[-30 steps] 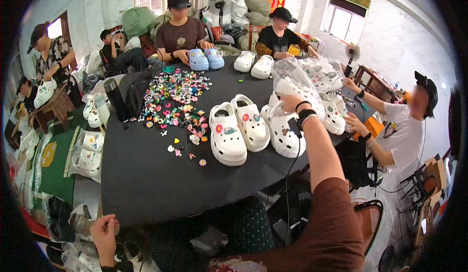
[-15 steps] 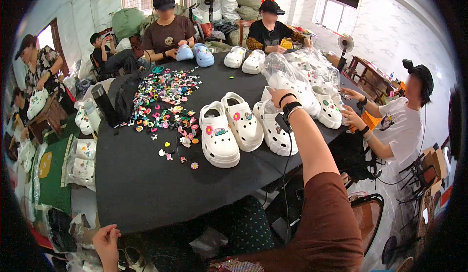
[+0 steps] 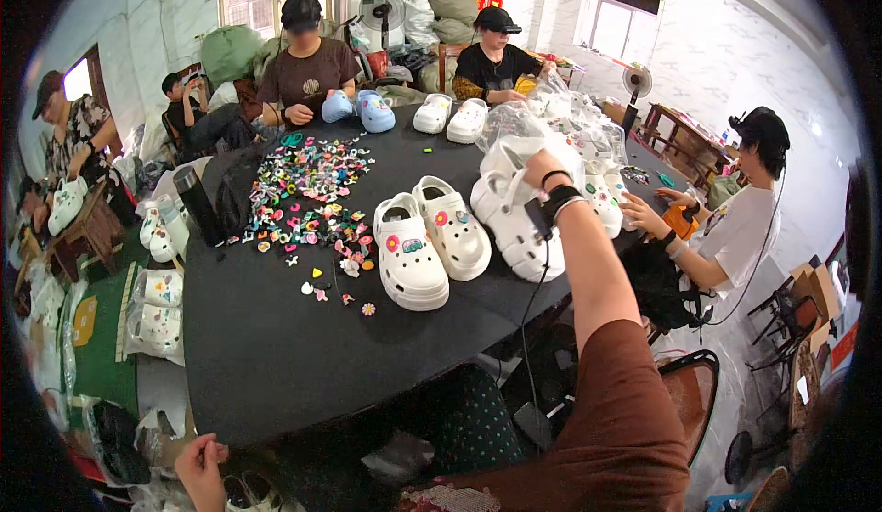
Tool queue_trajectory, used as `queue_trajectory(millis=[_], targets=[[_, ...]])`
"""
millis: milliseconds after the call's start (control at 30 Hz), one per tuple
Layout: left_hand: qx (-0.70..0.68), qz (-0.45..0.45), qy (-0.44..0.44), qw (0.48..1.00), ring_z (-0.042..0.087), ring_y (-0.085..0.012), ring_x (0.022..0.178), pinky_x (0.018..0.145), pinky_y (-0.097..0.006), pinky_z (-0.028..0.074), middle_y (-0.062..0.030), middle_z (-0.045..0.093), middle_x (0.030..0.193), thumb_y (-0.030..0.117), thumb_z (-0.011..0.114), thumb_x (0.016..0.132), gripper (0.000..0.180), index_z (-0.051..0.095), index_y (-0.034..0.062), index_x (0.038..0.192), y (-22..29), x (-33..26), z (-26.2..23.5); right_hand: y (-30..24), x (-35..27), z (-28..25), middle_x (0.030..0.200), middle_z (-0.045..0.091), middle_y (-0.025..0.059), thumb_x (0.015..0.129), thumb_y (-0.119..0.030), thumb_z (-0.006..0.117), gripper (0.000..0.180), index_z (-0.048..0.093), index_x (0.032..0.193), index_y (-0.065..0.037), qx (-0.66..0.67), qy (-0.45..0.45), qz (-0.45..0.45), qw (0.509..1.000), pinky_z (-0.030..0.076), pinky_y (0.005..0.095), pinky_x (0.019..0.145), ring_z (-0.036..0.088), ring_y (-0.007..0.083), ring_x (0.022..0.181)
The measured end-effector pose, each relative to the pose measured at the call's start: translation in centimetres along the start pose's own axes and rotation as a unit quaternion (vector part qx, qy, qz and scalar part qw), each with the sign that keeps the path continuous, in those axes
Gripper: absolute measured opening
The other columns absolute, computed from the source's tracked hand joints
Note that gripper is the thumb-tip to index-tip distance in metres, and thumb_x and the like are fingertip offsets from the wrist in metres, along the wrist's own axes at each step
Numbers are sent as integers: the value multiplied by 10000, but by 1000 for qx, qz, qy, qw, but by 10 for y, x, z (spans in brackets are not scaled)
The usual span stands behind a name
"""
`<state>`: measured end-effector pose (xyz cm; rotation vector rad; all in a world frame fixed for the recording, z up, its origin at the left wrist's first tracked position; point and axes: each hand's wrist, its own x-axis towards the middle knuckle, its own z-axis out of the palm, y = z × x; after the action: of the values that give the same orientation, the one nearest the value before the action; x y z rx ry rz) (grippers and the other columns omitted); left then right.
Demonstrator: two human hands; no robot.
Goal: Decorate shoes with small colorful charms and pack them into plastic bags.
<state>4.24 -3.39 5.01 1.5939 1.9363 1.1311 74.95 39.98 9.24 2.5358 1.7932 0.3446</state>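
My right hand [image 3: 544, 170] reaches across the black table and grips a white clog [image 3: 516, 227] near its upper heel end. The clog is tipped with its toe toward me, and another white clog is pressed close behind it. My fingertips are partly hidden. Just left of it stands a pair of white clogs: the left clog [image 3: 412, 269] carries a pink flower charm and a green charm, and the right clog [image 3: 455, 236] also has charms. At the table's lower left edge, my left hand [image 3: 202, 468] hangs with fingers curled in and nothing visible in them.
A pile of colourful shoe charms [image 3: 312, 181] spreads across the table, beside a black bottle [image 3: 197, 202]. Further off are blue clogs [image 3: 375, 112], white clogs [image 3: 468, 121] and clogs in clear plastic bags [image 3: 574, 117]. Co-workers sit around the table; one co-worker's hand [image 3: 643, 213] is at the right.
My right hand has pulled the white clogs up and tilted them, toes swinging toward me. The left hand has dropped slightly. The co-worker at the right has turned a little.
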Motion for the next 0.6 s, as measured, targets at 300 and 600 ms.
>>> queue_trajectory(millis=[300, 600], targets=[[-116, -38, 31, 992, 630, -152, 712, 667, -270, 513, -112, 646, 790, 56, 577, 914, 155, 637, -61, 995, -27, -2, 13, -42, -90, -195, 818, 664, 177, 752, -246, 649, 205, 688, 841, -66, 170, 199, -336, 905, 511, 400, 705, 649, 332, 769], [-128, -17, 25, 991, 634, -163, 720, 674, -282, 508, -116, 654, 786, 62, 583, 916, 168, 631, -82, 988, -21, -11, 15, -205, -166, -255, 830, 652, 197, 704, -215, 600, 218, 674, 808, -37, 37, 218, -426, 878, 509, 440, 738, 635, 375, 842]])
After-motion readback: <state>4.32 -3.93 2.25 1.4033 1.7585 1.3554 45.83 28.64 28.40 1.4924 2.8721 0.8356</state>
